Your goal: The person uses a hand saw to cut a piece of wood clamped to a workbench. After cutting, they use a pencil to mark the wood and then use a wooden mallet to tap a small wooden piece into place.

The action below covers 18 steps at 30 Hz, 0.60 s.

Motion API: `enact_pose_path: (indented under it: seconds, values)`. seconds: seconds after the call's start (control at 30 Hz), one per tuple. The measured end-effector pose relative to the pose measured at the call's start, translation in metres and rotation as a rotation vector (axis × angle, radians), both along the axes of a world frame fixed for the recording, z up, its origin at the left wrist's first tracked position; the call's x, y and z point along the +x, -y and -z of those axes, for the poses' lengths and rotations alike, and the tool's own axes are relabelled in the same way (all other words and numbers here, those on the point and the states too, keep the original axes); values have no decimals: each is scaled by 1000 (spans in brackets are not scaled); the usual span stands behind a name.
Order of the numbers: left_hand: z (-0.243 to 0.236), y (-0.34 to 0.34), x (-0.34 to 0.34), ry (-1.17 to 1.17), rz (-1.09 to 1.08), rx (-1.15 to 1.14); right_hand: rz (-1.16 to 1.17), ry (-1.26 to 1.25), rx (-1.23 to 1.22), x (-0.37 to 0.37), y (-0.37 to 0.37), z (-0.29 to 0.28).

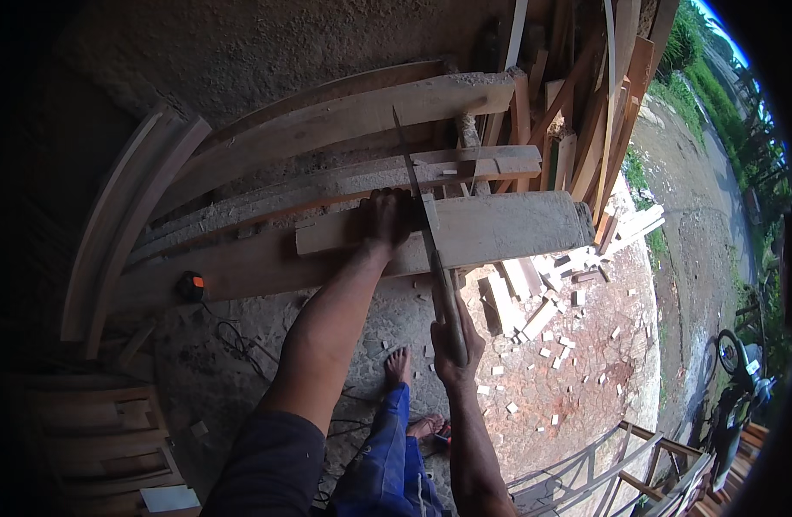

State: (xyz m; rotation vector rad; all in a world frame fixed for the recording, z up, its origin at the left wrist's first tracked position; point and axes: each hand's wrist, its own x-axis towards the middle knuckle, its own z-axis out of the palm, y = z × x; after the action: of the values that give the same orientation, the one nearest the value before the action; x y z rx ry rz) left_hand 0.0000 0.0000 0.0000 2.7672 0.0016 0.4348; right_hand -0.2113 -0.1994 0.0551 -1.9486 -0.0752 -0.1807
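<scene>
My right hand is closed around the wooden handle of a handsaw. Its narrow blade points away from me and crosses a thick wooden board. On that board, just left of the blade, my left hand grips and presses down; its fingers are in shadow. The short board lies across longer planks, with its right end sticking out past them. From this angle, how deep the blade sits in the wood cannot be seen.
Long planks form a bench in front of me. Upright timber leans at the far right. Offcuts litter the floor on the right. A black and orange object sits left, above a dark cable. A motorbike stands outside.
</scene>
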Motion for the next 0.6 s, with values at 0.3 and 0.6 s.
enact_pose_path:
  seconds: [0.3,0.6]
  values:
    - [8,-3,1,47,-45,30,107,88,-163,-145,51,-5]
    - [9,-8,13,76,-66,-20,101,77,-236,-80,33,9]
